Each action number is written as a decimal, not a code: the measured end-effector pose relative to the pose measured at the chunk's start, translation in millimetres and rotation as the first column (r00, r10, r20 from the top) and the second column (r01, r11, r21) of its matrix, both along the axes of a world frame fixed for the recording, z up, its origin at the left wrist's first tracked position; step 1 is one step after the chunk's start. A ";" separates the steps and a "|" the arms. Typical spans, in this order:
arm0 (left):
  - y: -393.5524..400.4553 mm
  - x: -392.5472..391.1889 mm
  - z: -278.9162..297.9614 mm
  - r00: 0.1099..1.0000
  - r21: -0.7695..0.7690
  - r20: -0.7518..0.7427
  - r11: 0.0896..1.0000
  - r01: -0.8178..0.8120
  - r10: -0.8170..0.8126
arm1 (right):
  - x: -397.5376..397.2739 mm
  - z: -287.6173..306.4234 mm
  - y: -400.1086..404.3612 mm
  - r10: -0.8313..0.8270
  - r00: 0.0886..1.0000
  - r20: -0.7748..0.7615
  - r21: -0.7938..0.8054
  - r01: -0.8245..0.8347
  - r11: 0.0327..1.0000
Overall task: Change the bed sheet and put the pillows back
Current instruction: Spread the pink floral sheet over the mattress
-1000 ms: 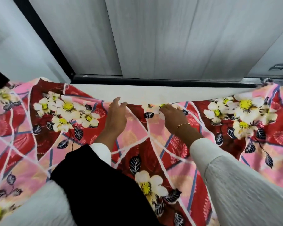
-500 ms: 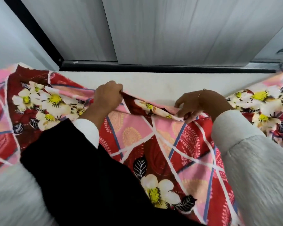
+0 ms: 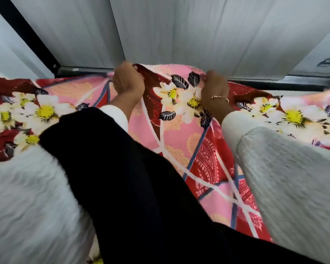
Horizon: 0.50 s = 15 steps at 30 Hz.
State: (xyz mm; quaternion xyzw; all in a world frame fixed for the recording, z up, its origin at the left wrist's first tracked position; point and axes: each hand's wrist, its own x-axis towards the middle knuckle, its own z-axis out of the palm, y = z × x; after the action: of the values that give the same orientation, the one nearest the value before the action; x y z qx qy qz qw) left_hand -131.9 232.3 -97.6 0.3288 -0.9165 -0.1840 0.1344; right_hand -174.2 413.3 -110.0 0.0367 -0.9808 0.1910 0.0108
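Note:
A pink and red bed sheet (image 3: 181,141) printed with white flowers and dark leaves covers the bed across the whole width of the view. My left hand (image 3: 127,81) grips its far edge with curled fingers. My right hand (image 3: 214,86), with a thin bracelet on the wrist, grips the same edge a little to the right. Between the two hands the sheet's edge is lifted up against the grey panel behind the bed. No pillow is in view.
Grey wood-grain panels (image 3: 189,31) rise right behind the bed, with a black frame rail (image 3: 84,70) along their foot and a black post (image 3: 25,33) slanting at the left. A metal handle (image 3: 328,62) sits at the far right. A dark cloth hangs over my left sleeve.
Both hands have gone from lying on the sheet to gripping its far edge, and have pulled it forward over the bare white strip up to the panels.

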 end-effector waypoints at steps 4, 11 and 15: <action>9.2 -4.1 -50.1 0.993 -0.123 0.063 0.986 0.109 -0.102 | -2.1 -47.2 2.2 0.016 0.999 -0.046 0.119 -0.010 0.993; 12.1 -9.1 -61.3 0.988 -0.179 0.027 0.972 0.156 -0.153 | -10.2 -58.8 -2.8 0.019 0.995 -0.102 0.181 0.000 0.984; 29.7 22.3 -59.2 0.981 -0.118 -0.042 0.976 0.184 -0.190 | -11.6 -55.6 -1.1 0.045 0.999 -0.031 0.144 -0.040 0.989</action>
State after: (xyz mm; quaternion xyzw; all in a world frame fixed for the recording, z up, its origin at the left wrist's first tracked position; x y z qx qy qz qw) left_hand -109.6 262.0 -156.8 0.2281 -0.9484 -0.1519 0.1595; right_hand -185.8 412.2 -165.6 0.0614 -0.9907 0.1196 0.0209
